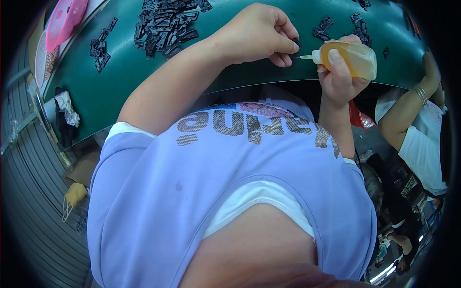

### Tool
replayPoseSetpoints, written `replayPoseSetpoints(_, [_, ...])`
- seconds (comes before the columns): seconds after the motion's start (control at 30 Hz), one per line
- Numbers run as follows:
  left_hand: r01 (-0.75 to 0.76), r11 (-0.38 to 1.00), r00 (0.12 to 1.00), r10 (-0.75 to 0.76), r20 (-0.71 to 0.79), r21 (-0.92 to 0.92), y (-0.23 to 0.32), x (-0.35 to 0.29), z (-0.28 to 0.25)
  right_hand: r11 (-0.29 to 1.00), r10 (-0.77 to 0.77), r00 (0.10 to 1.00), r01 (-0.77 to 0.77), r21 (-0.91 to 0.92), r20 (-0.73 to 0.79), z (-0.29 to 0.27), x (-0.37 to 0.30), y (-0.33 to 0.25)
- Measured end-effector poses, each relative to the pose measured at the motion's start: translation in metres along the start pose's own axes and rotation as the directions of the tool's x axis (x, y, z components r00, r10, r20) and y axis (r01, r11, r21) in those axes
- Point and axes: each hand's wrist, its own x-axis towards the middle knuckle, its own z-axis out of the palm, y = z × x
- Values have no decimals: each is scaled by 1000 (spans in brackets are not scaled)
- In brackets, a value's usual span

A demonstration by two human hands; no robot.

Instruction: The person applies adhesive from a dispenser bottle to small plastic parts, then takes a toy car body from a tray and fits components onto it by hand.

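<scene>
Green tabletop [113,79] across the far side; wearer at its near edge in a lavender shirt [153,201], both forearms over the edge.

Left hand [266,36]: grip pinched, thumb against fingers, on a small black piece [296,44]. Piece mostly hidden by the fingertips; held above the tabletop, just left of the bottle's tip.

Right hand [341,77]: grip wrapped round a squeeze bottle [357,58], thumb on the near side. Bottle translucent, amber liquid inside, lying nearly level. Pale nozzle [306,57] points left, toward the pinched piece. Tip very close to it; cannot tell whether they touch.

Black parts about the hands: large heap [165,29] on the far left, beyond the left forearm; loose string of parts [101,50] farther left, well apart from the heap. Right of the left hand, a small cluster [326,22]; another cluster [363,36] just beyond the bottle. Single part [386,51] alone to the bottle's right.

Left edge: pink basket [65,26] at the far corner, paler basket [46,57] beside it; white cloth [67,109] nearer. Right edge: another person's arm [398,125], bangles [422,95] at the wrist.
</scene>
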Motion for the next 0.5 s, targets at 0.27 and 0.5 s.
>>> replayPoseSetpoints(0.27, [-172,980,985,174,-10,103,-8,0,-4,815,343,914,-177,551,-214,-51,15,0])
replayPoseSetpoints(0.5, [-463,791,825,549,-130,400,-23,26,12,704,307,943,-134,697,-129,-60,10,-2])
